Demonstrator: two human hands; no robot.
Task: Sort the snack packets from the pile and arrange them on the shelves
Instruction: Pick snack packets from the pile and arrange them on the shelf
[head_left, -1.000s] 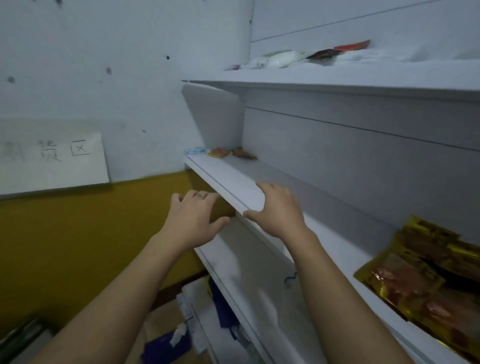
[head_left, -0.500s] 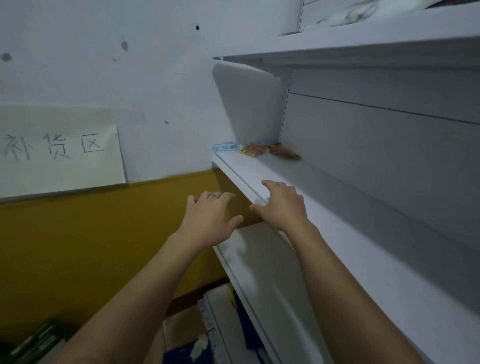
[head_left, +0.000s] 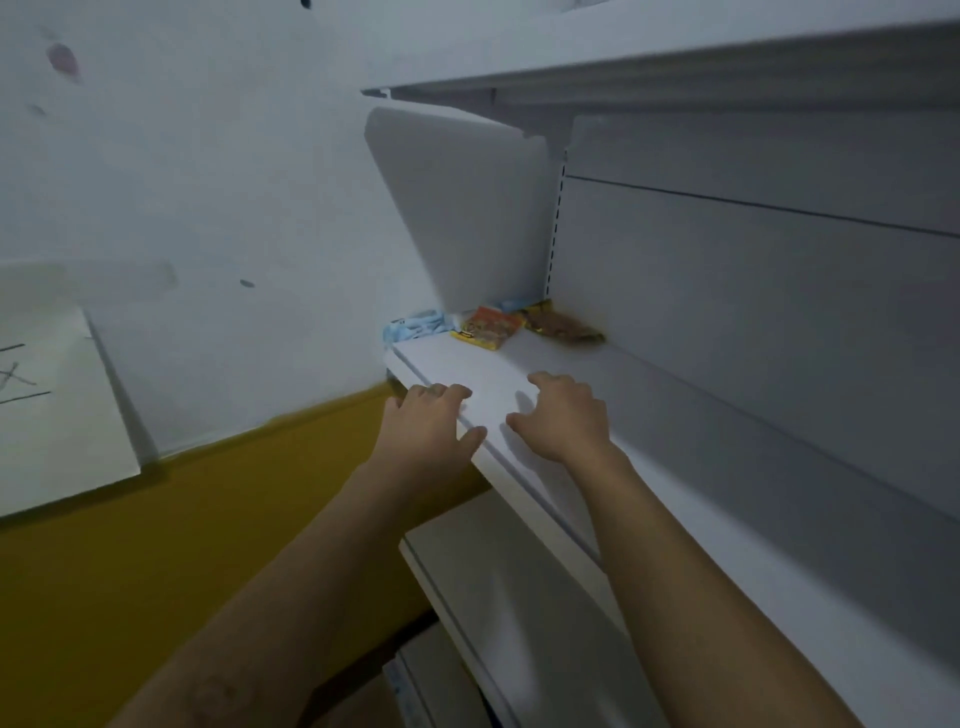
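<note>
White-and-yellow wall behind white metal shelving. Both hands hold nothing, fingers loosely bent: left hand (head_left: 428, 421) at the middle shelf's (head_left: 524, 358) front lip, right hand (head_left: 563, 418) over its top. Snack packets lie straight ahead at the far end: orange packet (head_left: 485, 328), brown packet (head_left: 563, 327) lengthwise along the back, pale blue packet (head_left: 415, 325) at the corner. Right hand judged nearer. Bare shelf between; end panel (head_left: 462, 208) blocks beyond.

Single head-worn view: looks forward along the middle shelf (head_left: 467, 358) from just above it, toward its far end at the wall (head_left: 208, 182), close to the front edge.
</note>
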